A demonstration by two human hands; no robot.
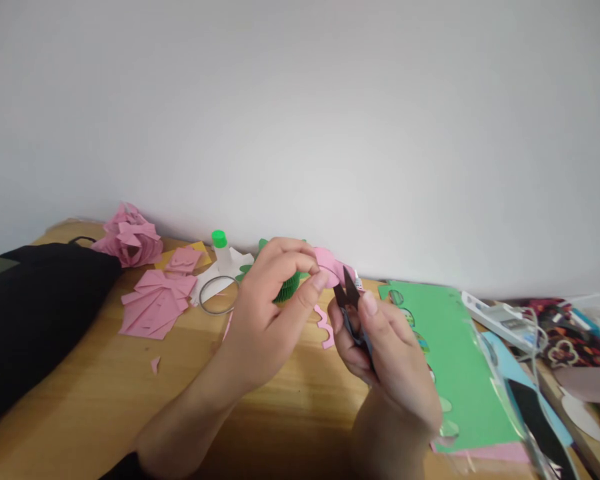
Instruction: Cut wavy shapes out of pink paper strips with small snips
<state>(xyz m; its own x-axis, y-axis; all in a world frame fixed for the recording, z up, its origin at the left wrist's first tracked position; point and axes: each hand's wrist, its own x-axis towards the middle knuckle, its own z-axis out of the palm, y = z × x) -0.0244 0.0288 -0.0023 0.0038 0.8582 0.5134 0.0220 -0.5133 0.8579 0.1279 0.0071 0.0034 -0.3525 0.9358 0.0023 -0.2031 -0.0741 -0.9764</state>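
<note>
Pale, bare wall is seen behind a smooth wooden table strewn with cut paper. Above its middle, a curved pink paper piece is pinched between thumb and fingertips of the left hand. Small dark snips are gripped in the closed right hand, their pointed blades set against the pink edge. A scalloped pink offcut lies beneath. Folded pink scraps, a wire ring and a flat green sheet are spread around.
</note>
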